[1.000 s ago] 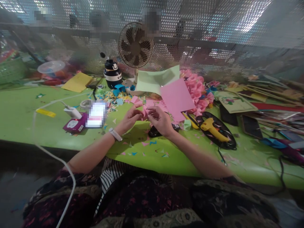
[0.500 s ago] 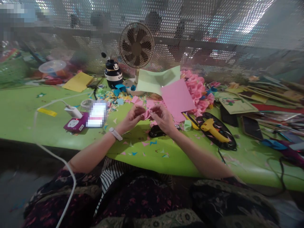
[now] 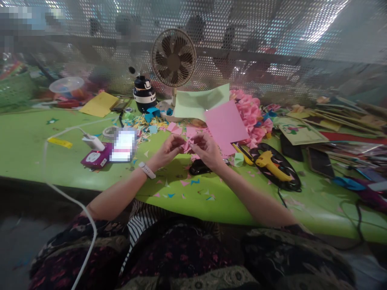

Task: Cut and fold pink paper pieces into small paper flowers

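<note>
A small folded pink paper piece (image 3: 188,146) is pinched between my two hands over the green table. My left hand (image 3: 169,149), with a white watch on its wrist, grips the piece from the left. From the right, my right hand (image 3: 208,150) holds it with thumb and forefinger. Dark scissors handles (image 3: 198,166) lie partly hidden below my right hand. Just behind my hands rests a pink paper sheet (image 3: 225,125), with pink paper scraps (image 3: 175,128) to its left. A pile of pink paper flowers (image 3: 246,110) stands behind the sheet.
A yellow glue gun (image 3: 273,166) lies on a black tray to the right, beside a yellow cutter (image 3: 243,154). At left are a lit phone (image 3: 123,146) and a purple box with a charger (image 3: 96,156). A fan (image 3: 173,60) and a bottle (image 3: 145,94) stand behind.
The fingers of both hands have shifted very slightly around the pink paper piece, whose visible shape differs a little. Everything else stays where it was.
</note>
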`<state>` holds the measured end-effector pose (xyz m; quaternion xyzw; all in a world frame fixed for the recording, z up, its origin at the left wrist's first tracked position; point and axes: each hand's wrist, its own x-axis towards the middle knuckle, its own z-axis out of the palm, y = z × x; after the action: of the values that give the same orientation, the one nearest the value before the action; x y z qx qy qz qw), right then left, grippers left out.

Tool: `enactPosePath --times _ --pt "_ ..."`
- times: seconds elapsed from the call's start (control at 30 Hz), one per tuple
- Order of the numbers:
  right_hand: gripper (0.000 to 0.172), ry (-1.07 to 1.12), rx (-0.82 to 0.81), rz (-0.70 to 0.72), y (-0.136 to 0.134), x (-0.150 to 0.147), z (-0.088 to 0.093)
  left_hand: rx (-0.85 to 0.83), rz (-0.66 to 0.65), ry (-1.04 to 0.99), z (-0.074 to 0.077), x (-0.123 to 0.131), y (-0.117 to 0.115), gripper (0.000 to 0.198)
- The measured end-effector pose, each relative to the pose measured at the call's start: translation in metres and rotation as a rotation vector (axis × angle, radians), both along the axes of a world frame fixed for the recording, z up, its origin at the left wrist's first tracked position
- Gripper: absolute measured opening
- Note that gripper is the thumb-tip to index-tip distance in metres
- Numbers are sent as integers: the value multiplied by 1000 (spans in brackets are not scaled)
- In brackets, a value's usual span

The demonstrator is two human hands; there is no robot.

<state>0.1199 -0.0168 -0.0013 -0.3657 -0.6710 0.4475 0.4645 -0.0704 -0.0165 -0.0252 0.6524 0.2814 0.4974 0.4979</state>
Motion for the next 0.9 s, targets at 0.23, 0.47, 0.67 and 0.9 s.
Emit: enactPosePath --times 0.23,0.47,0.67,0.9 --pt "39 30 -11 27 0 -1 1 -38 11 -17 2 0 -1 27" --pt "32 -17 27 13 2 1 -2 17 10 -11 -3 0 1 23" --pt "22 -179 152 -79 0 1 -2 161 35 72 -6 0 2 22" --pt "12 -195 239 -65 0 0 -4 285 185 173 -3 -2 1 22"
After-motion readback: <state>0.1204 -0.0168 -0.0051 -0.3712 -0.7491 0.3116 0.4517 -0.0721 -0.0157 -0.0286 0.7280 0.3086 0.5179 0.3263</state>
